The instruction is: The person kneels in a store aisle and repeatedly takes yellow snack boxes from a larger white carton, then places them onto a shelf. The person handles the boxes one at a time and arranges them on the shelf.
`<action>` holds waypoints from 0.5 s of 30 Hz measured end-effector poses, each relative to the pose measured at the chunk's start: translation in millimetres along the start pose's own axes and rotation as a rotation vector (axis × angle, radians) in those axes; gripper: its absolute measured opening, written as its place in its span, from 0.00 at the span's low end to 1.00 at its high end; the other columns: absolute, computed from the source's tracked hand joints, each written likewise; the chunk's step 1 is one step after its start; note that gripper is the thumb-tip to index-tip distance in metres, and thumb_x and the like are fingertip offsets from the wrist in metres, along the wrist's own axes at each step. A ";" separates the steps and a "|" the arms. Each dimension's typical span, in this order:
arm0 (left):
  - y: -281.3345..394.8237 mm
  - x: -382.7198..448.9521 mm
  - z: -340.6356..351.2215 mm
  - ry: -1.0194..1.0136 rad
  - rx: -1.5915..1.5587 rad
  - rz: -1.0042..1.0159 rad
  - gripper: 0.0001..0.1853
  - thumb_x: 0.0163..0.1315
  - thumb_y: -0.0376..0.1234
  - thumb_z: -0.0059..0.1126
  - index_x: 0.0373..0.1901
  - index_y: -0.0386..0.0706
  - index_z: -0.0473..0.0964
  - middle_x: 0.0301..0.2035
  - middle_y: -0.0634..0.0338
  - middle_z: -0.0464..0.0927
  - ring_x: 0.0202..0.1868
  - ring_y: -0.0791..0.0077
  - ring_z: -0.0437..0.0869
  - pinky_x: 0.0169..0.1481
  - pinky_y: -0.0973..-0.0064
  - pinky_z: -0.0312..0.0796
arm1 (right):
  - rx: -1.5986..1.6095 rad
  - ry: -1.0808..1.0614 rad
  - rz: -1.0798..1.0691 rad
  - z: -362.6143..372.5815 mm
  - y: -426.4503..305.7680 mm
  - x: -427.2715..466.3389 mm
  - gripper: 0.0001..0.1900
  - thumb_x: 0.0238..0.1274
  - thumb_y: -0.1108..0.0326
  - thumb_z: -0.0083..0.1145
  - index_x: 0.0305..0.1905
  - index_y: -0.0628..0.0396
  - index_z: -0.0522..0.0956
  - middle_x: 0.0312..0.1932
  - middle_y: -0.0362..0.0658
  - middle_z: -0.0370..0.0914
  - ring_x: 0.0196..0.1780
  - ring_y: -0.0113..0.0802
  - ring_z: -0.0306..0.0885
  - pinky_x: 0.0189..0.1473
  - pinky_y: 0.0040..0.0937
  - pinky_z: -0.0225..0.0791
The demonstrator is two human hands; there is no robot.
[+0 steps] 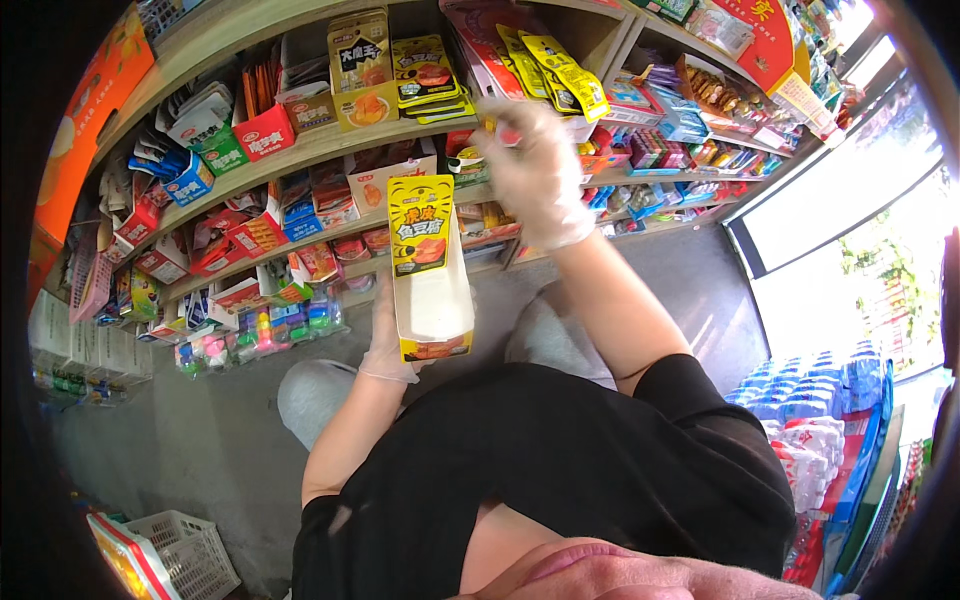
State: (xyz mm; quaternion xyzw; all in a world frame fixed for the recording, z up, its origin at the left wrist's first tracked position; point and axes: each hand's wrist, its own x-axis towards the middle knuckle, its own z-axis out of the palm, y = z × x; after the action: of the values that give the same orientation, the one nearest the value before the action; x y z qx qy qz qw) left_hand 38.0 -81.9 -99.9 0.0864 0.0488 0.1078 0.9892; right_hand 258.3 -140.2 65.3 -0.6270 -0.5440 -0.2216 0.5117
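A tall yellow-and-black cardboard display box (pixel 433 304) is held upright in front of my body by my left hand (pixel 386 341), in a clear thin glove. Its printed back panel rises above the low front, and the white inside shows bare. My right hand (pixel 532 176), gloved too and blurred, is raised at the shelf's front edge. It is just below a loose pile of yellow snack packets (pixel 566 71). Whether its fingers hold anything is not clear. Left of it on the same shelf lies a stack of similar yellow packets (pixel 426 67).
Wooden shelves (pixel 315 154) in front carry several snack boxes, among them a red box (pixel 264 133) and a gold box (pixel 361 71). Shrink-wrapped water bottles (pixel 799 386) stand at the right near a bright doorway. A white plastic basket (pixel 187 551) sits on the floor behind left.
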 end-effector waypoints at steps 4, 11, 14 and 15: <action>0.5 -0.3 1.0 -0.059 0.010 -0.032 0.46 0.77 0.69 0.37 0.78 0.40 0.64 0.64 0.42 0.79 0.61 0.43 0.85 0.66 0.45 0.79 | -0.375 0.019 0.060 -49.1 40.9 67.5 0.17 0.68 0.60 0.67 0.57 0.54 0.86 0.51 0.52 0.88 0.56 0.52 0.86 0.60 0.41 0.77; -1.3 0.7 10.4 -0.037 0.023 -0.014 0.46 0.77 0.69 0.37 0.78 0.40 0.64 0.64 0.43 0.79 0.61 0.46 0.85 0.66 0.46 0.79 | -0.625 -0.472 0.440 -64.5 64.3 101.2 0.28 0.74 0.46 0.56 0.69 0.51 0.80 0.62 0.59 0.83 0.66 0.58 0.80 0.67 0.47 0.73; -1.3 0.3 11.4 -0.017 0.048 0.004 0.45 0.78 0.68 0.35 0.78 0.41 0.65 0.64 0.44 0.79 0.60 0.47 0.86 0.66 0.48 0.80 | -0.709 -0.485 0.358 -57.9 64.2 101.7 0.26 0.75 0.51 0.55 0.68 0.55 0.79 0.57 0.60 0.85 0.62 0.60 0.82 0.62 0.50 0.75; -1.1 -0.4 9.6 0.000 0.064 0.011 0.45 0.78 0.68 0.34 0.78 0.41 0.65 0.64 0.44 0.80 0.60 0.48 0.86 0.66 0.48 0.80 | -0.763 -0.507 0.312 -55.7 62.2 101.4 0.24 0.75 0.55 0.54 0.67 0.57 0.78 0.54 0.60 0.86 0.59 0.60 0.84 0.59 0.52 0.76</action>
State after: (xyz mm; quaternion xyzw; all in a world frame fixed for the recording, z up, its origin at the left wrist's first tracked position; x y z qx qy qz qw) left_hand 38.9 -84.5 -90.7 0.1181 0.0516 0.1118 0.9853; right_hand 361.8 -136.1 146.1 -0.8784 -0.4309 -0.1659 0.1236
